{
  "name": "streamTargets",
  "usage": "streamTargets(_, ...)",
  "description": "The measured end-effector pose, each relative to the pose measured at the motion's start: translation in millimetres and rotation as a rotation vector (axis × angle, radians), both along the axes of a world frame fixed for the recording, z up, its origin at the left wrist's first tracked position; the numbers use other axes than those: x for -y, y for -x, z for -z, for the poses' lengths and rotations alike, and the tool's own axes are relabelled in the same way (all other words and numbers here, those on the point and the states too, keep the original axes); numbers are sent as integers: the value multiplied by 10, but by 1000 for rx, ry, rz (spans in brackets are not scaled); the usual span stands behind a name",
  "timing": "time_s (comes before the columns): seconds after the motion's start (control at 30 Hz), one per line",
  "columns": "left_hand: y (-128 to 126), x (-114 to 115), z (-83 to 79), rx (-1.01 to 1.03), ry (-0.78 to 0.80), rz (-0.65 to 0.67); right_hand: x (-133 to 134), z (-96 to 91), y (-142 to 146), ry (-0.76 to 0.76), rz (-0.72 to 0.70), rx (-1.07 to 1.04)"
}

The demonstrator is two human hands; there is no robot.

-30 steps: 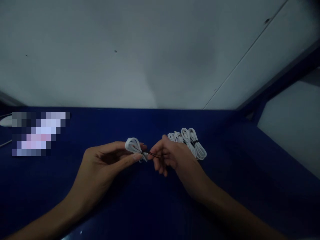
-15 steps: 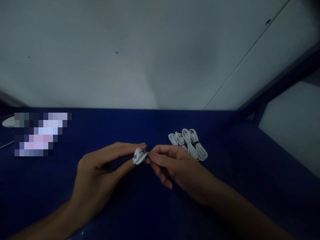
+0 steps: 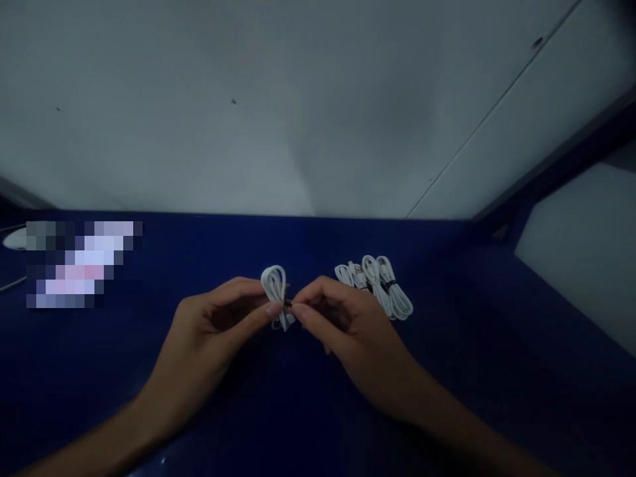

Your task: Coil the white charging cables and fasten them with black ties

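Note:
A coiled white charging cable [image 3: 273, 281] stands upright between the thumb and fingers of my left hand [image 3: 213, 324], pinched around its middle. At its right side is a short dark twist tie [image 3: 288, 304], which my right hand [image 3: 342, 318] grips between thumb and forefinger. The cable's lower end pokes out below my left thumb, partly hidden. Just beyond my right hand lie several bundled white cables [image 3: 390, 291], side by side, bound with black ties and showing metal plugs; my right hand covers part of them.
The dark blue table [image 3: 238, 245] meets a pale grey wall panel [image 3: 199, 119] at the back. At the far left are a white computer mouse [image 3: 14, 238] and a pixelated bright object [image 3: 89, 265]. A pale panel in a blue frame [image 3: 527, 192] stands at the right.
The coil in my left hand has turned from end-on to upright, so its loops now rise above my fingers. My right hand stays pinched at the tie.

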State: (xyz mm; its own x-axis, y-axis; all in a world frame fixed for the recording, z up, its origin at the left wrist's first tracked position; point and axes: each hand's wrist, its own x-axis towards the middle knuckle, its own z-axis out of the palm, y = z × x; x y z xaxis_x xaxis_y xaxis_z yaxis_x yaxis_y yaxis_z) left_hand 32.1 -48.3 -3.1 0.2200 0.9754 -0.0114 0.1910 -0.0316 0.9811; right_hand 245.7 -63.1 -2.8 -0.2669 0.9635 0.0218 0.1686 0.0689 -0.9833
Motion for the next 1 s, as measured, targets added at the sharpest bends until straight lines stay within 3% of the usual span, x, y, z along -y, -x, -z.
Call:
streamTargets(0.2,29,-7,6,-75,-63,16,-1,46,7,-256,44,189)
streamTargets(0.4,38,6,-26,-119,-69,-2,-2,61,10,-352,55,221)
streamTargets(0.5,37,-5,-28,-46,39,1,-5,51,16,-318,97,187)
streamTargets(0.7,33,-67,39,194,230,50,-5,18,3,-110,104,-10)
streamTargets(0.83,17,-76,43,340,290,72,-12,1,-7,-44,118,-65)
streamTargets(1.0,19,-66,48,357,325,110,-25,9,-22,-42,101,-74)
